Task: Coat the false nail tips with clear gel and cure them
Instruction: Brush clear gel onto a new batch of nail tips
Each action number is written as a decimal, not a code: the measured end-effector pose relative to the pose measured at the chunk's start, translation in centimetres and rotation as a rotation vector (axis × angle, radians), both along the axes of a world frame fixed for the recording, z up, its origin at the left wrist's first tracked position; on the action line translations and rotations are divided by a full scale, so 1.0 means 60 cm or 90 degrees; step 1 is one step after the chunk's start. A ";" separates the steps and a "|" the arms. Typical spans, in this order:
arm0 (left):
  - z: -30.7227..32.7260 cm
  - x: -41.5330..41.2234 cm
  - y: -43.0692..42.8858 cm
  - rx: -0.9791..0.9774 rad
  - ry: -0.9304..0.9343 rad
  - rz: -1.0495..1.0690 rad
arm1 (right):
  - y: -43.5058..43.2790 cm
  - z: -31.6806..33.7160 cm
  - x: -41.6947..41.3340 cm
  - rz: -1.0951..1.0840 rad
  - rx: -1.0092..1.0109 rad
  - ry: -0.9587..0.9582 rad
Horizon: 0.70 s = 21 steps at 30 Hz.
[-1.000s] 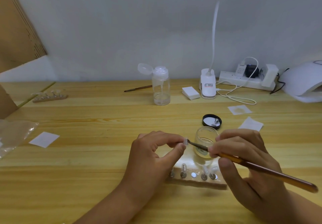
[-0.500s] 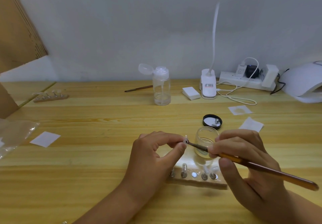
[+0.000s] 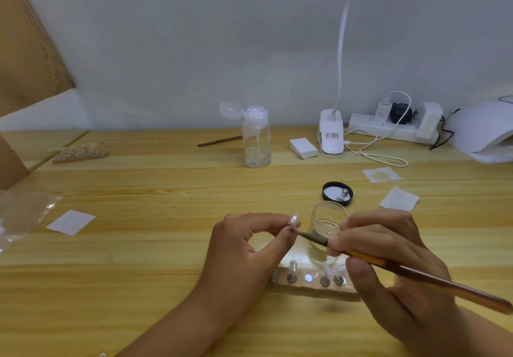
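The coating step looks to be in hand: the left hand [image 3: 244, 248] pinches a nail tip [image 3: 293, 220] just left of the open gel jar [image 3: 329, 219], while the right hand [image 3: 388, 256] grips a brush [image 3: 388, 266], bristles touching the tip's base. More tips stand on a holder [image 3: 313, 287] just in front of the jar. Next likely calls for an even stroke, then carrying it to the curing lamp [image 3: 483, 131], far right of the jar.

Left hand [image 3: 244, 248]: pinches a clear nail tip [image 3: 293, 220] between thumb and forefinger, above the wooden table [image 3: 155, 245].
Right hand [image 3: 388, 259]: grips a brush [image 3: 416, 274], bristles touching just below the tip.
Gel jar [image 3: 329, 217]: open, behind the brush; black lid [image 3: 337, 193] beyond it.
Holder block [image 3: 313, 281]: under the hands, metal stands in a row.
Curing lamp [image 3: 483, 131]: far right.
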<state>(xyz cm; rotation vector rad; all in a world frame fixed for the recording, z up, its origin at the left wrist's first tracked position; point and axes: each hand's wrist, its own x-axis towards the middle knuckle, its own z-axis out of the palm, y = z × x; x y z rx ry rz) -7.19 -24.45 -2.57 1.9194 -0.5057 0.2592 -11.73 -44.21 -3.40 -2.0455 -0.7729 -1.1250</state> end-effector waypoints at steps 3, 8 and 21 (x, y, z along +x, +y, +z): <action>0.000 0.001 0.000 -0.006 0.001 -0.002 | 0.000 0.001 -0.002 0.003 0.012 -0.004; 0.000 0.001 0.000 -0.006 0.007 -0.006 | -0.003 0.001 0.004 -0.045 0.040 0.006; 0.005 -0.001 -0.001 -0.017 0.005 -0.020 | 0.005 0.017 -0.002 -0.033 0.048 0.024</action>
